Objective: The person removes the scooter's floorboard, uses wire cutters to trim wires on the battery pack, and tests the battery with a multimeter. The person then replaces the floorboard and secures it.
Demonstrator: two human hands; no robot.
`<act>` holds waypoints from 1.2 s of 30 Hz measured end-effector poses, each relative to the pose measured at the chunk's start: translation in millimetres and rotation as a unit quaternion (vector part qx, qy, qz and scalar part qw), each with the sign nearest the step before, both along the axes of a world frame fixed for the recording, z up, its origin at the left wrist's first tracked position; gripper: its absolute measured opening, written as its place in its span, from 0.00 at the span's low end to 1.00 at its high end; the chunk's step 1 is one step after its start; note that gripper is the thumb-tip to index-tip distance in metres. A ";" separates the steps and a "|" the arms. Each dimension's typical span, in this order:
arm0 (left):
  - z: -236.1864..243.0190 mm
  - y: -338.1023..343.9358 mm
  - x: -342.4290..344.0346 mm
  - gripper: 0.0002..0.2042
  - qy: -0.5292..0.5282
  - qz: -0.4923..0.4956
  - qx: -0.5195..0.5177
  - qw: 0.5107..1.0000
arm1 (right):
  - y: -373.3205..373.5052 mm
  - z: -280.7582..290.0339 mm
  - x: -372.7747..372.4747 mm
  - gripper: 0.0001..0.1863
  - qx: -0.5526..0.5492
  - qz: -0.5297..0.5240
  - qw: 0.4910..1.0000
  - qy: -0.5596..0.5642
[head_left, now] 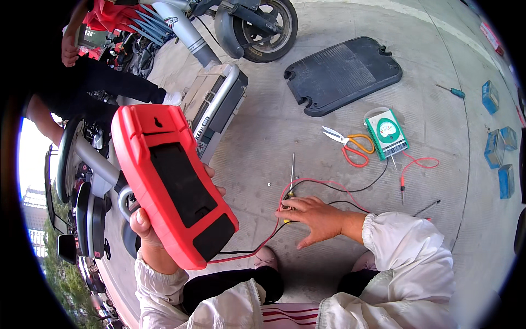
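Note:
My left hand is wrapped around a red-cased multimeter, raised above the ground with its black-panelled back toward me. From its lower end run a red test lead and a black one. My right hand is low over the ground, palm down and fingers apart. Beneath its fingertips lies a screwdriver with a yellow handle, mostly covered. The leads pass by those fingers; whether they touch I cannot tell. Beyond are orange-handled scissors and a green-and-white analog meter with its own leads.
A scooter's silver-edged footboard and wheel stand at the upper left, near another person's leg. A black plastic panel lies beyond. To the right are a teal screwdriver and several blue boxes.

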State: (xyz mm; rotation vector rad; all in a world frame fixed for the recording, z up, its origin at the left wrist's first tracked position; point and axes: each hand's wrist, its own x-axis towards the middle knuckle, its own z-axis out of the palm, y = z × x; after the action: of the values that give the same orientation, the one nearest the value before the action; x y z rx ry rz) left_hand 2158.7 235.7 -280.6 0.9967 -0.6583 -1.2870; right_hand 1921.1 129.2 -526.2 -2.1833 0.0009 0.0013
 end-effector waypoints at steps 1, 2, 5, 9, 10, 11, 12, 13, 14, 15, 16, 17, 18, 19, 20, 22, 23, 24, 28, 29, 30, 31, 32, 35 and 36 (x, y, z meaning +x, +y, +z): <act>7.9 -4.6 -1.4 0.54 -0.001 -0.007 -0.027 1.000 | 1.0 1.1 -8.4 0.65 0.005 -0.024 1.000 0.011; 11.3 -10.4 -11.3 0.55 0.059 0.008 -0.060 0.996 | 0.8 4.6 -14.9 0.65 0.005 -0.051 0.998 0.021; 26.2 -18.8 -21.4 0.54 0.034 0.058 -0.092 0.993 | 6.4 41.7 -9.8 0.66 0.079 -0.165 0.978 -0.100; 28.1 -24.0 -4.6 0.51 -0.054 0.057 -0.083 0.993 | 12.6 109.5 25.2 0.62 0.191 -0.168 0.956 -0.147; 25.5 -26.1 -1.4 0.50 -0.056 0.055 -0.066 0.995 | 10.7 119.5 33.8 0.57 0.216 -0.129 0.961 -0.116; 27.9 -24.2 -1.0 0.50 -0.057 0.054 -0.043 0.996 | 9.7 129.5 40.2 0.50 0.113 -0.079 0.981 -0.136; 35.1 -19.1 -8.8 0.50 -0.061 0.046 -0.017 0.997 | 16.8 130.9 46.9 0.39 0.179 -0.045 0.971 -0.149; 32.5 -25.9 -10.5 0.50 -0.027 0.015 -0.026 0.999 | 15.3 134.5 44.8 0.27 0.211 -0.037 0.967 -0.140; 17.6 -33.5 -10.6 0.49 0.016 -0.017 -0.033 0.999 | 10.4 129.6 43.3 0.16 0.242 -0.035 0.962 -0.123; 0.6 -31.7 -6.0 0.50 0.023 -0.017 -0.030 0.999 | 14.5 126.8 45.0 0.08 0.303 -0.046 0.948 -0.090; -20.1 -26.2 4.2 0.50 0.001 0.004 -0.019 1.000 | 31.0 113.6 34.6 0.09 0.347 -0.059 0.936 -0.019; -12.1 -16.6 1.2 0.54 -0.041 0.032 -0.011 0.999 | 45.6 109.5 20.9 0.10 0.399 -0.086 0.910 0.066; -15.9 -15.2 10.2 0.56 -0.161 0.052 -0.037 0.985 | 44.6 106.4 18.9 0.10 0.384 -0.071 0.920 0.042; -17.1 -13.2 18.7 0.58 -0.280 0.072 -0.056 0.956 | 43.1 109.7 20.2 0.10 0.372 -0.055 0.926 0.018; -16.9 -4.6 22.1 0.60 -0.411 0.070 -0.003 0.909 | 42.4 114.7 17.9 0.11 0.361 -0.042 0.932 -0.005; -20.8 1.9 23.7 0.59 -0.628 0.090 0.054 0.771 | 20.1 152.2 15.9 0.15 0.256 -0.074 0.961 0.071; -22.2 5.1 24.5 0.58 -0.684 0.074 0.065 0.723 | 5.6 170.2 14.8 0.18 0.203 -0.091 0.969 0.108; -27.8 8.0 17.5 0.57 -0.729 0.047 0.072 0.679 | -9.2 172.9 7.6 0.16 0.242 -0.165 0.951 0.096; -14.9 -8.4 14.2 0.54 -0.743 0.055 0.084 0.662 | -41.8 172.1 9.7 0.18 0.289 -0.323 0.894 -0.115; -12.8 -12.6 10.4 0.54 -0.728 0.056 0.092 0.677 | -41.6 165.2 10.7 0.22 0.264 -0.341 0.895 -0.113; -17.1 -12.8 11.4 0.54 -0.716 0.047 0.085 0.692 | -40.7 155.2 17.2 0.23 0.284 -0.339 0.891 -0.101; -16.6 -10.2 11.5 0.54 -0.710 0.044 0.078 0.699 | -37.2 151.7 23.7 0.25 0.305 -0.330 0.888 -0.099; -17.1 -5.7 9.4 0.55 -0.706 0.038 0.069 0.703 | -32.9 155.7 27.9 0.25 0.364 -0.297 0.878 -0.092; -29.3 -7.8 -4.5 0.56 -0.702 0.017 0.045 0.710 | -30.1 164.3 28.4 0.24 0.456 -0.278 0.842 -0.075; -31.5 -9.9 -9.8 0.56 -0.695 0.005 0.057 0.717 | -29.1 163.5 26.2 0.24 0.475 -0.283 0.831 -0.067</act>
State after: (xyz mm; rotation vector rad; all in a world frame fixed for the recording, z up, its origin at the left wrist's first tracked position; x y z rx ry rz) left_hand 2148.9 225.7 -312.1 2.0378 -1.6899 -0.3123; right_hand 1947.3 100.2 -362.8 -1.1092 0.4719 -0.4062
